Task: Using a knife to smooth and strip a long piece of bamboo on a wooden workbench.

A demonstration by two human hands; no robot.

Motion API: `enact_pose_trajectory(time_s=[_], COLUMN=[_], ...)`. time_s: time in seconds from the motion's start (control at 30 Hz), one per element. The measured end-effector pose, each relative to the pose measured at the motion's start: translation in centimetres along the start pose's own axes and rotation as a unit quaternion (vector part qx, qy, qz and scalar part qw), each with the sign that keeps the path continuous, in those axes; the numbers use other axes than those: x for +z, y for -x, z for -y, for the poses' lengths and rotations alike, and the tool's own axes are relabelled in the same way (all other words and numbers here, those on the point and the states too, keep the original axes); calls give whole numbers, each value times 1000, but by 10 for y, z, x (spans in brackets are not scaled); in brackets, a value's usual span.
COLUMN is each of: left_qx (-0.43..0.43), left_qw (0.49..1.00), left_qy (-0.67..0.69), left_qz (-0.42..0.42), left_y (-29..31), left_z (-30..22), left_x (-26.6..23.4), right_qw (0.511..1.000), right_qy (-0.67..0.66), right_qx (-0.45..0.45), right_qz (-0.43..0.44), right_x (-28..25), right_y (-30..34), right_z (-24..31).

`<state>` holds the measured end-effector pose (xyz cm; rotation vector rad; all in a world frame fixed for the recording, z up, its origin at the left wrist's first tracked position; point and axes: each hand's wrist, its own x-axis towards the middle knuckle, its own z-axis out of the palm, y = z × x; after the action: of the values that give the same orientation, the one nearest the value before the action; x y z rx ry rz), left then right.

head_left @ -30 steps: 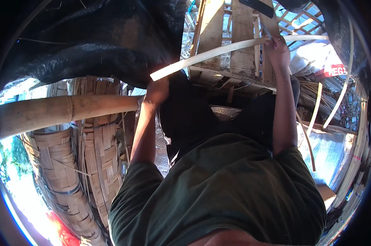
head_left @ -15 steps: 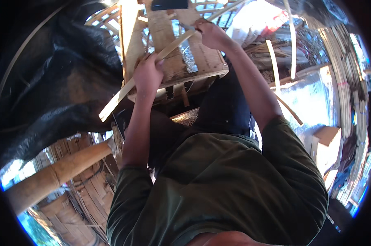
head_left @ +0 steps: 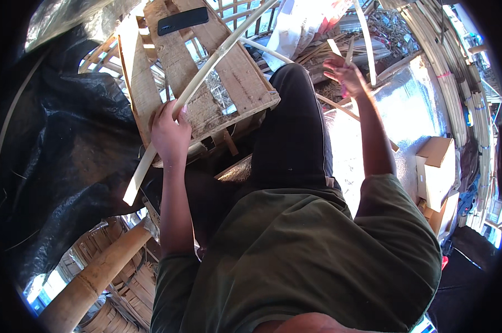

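Observation:
My left hand (head_left: 171, 132) is closed around a long pale bamboo strip (head_left: 205, 72), pressing it against a slatted wooden bench (head_left: 245, 83). The strip slants from the lower left, past the bench's near edge, up to the top of the view. Away to the right, my right hand (head_left: 346, 79) is raised with some fingers spread. A narrow pointed blade (head_left: 349, 51), seemingly a knife's, sticks up from it; the grip is mostly hidden. Behind that hand hangs another pale strip.
A black phone (head_left: 183, 21) lies on the bench. Black plastic sheeting (head_left: 79, 127) hangs at left, above a thick bamboo pole (head_left: 95, 272). A cardboard box (head_left: 437, 166) stands at right beside shiny foil sheeting (head_left: 395, 116). Bundled long strips (head_left: 448, 72) line the right side.
My right hand has left the bamboo strip and swung right with the blade. My left hand still grips the strip, which is now steeper. The view has shifted, showing more of the phone.

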<state>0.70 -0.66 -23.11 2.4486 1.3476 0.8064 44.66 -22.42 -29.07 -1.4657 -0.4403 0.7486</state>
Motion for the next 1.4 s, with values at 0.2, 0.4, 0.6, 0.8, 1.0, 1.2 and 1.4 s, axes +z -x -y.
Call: enact_pose_trajectory(time_s=[0.2, 0.4, 0.6, 0.8, 1.0, 1.2, 1.4], left_qx=[-17, -15, -45, -55, -83, -104, -165], left_qw=[999, 1000, 999, 998, 996, 993, 971], left_qy=[-34, -21, 4, -25, 7, 45, -106], left_qz=[0, 3, 8, -15, -24, -13, 136], left_y=[-3, -6, -14, -5, -8, -13, -17], left_z=[-11, -10, -22, -9, -9, -12, -20], left_x=[-9, -1, 7, -4, -7, -23, -70], right_qw=[703, 990, 771, 965, 943, 980, 963], right_qy=[124, -28, 131, 143, 288, 151, 215], right_qx=[201, 88, 48, 198, 47, -67, -103], right_qz=[671, 105, 621, 95, 158, 112, 129], right_x=[11, -4, -72, 39, 97, 163, 167], right_y=[33, -31, -49, -62, -42, -15, 4], right_z=[12, -36, -89, -17, 30, 55, 37])
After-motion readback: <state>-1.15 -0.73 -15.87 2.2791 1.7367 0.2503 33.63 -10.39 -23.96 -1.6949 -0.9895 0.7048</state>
